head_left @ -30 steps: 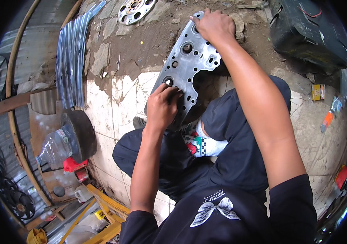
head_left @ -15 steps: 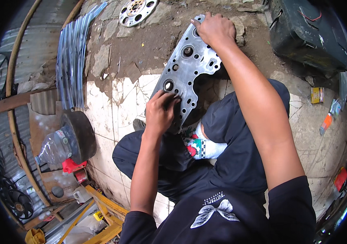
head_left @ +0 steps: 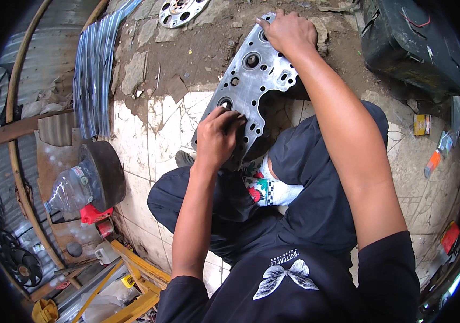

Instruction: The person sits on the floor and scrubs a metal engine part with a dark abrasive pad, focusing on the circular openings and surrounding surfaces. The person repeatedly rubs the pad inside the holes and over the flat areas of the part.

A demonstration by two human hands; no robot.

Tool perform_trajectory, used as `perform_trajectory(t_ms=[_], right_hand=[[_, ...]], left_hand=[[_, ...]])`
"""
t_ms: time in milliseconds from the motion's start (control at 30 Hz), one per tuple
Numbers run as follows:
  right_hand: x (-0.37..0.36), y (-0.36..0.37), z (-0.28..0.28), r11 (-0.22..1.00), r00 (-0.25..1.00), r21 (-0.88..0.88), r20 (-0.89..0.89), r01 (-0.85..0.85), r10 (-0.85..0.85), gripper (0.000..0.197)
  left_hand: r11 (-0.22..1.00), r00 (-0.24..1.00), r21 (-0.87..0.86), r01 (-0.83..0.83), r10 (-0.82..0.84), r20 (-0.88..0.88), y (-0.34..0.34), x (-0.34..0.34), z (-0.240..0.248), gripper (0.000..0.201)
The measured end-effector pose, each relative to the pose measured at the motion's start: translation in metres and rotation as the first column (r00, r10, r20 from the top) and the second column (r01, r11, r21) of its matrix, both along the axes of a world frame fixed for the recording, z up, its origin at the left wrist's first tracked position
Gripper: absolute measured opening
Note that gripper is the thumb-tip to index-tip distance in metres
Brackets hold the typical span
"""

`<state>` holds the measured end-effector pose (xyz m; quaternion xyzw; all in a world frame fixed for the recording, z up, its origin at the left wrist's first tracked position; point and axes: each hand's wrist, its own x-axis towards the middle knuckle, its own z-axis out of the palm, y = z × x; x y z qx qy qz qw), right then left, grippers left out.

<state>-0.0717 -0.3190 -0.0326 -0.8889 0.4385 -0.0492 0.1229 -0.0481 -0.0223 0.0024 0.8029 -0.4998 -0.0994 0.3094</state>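
A grey metal cylinder head [head_left: 249, 86] with round ports and many small holes is propped at a slant in front of my legs, its flat face up. At its far end my right hand [head_left: 290, 35] grips the edge, thumb on the face and fingers over the end. Close to the near end, my left hand [head_left: 216, 134] rests on the face beside a round port. Its fingers are curled and pressed together. Whatever they may hold is hidden beneath them. The near end of the cylinder head is partly covered by this hand.
A round metal plate with holes [head_left: 181, 12] lies at the far left. A black case [head_left: 410, 54] stands at the far right. To the left are corrugated sheeting [head_left: 92, 81], a clear plastic bottle [head_left: 71, 191] and a dark round block [head_left: 109, 175]. A yellow frame [head_left: 141, 269] sits lower left.
My left hand has shifted slightly up and to the right along the face of the cylinder head. The right hand keeps its grip on the far end. The view has tilted slightly.
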Motion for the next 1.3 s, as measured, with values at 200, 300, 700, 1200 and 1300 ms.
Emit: perform_trajectory(t_ms=[200, 300, 700, 1200, 1300], right_hand=[[0.003, 0.002, 0.005, 0.999, 0.999, 0.035, -0.038, 0.001, 0.0, 0.075], [-0.001, 0.001, 0.004, 0.999, 1.0, 0.042, -0.016, 0.0, 0.001, 0.075], [0.002, 0.006, 0.001, 1.0, 0.999, -0.018, -0.052, 0.003, -0.004, 0.077], [0.002, 0.0, 0.0, 1.0, 1.0, 0.007, -0.005, 0.01, -0.009, 0.078], [0.004, 0.001, 0.001, 1.0, 1.0, 0.008, -0.029, 0.009, -0.008, 0.076]], left_hand=[[0.998, 0.999, 0.049, -0.034, 0.036, -0.041, 0.0, 0.002, 0.001, 0.018], [0.996, 0.998, 0.056, -0.063, 0.063, -0.001, 0.002, -0.004, 0.0, 0.018], [0.994, 0.992, 0.009, -0.113, 0.113, -0.057, 0.008, -0.01, -0.001, 0.018], [0.986, 0.984, 0.005, -0.166, 0.166, -0.065, -0.004, -0.012, -0.001, 0.019], [0.987, 0.986, 0.018, -0.159, 0.16, -0.049, 0.01, -0.012, 0.001, 0.019]])
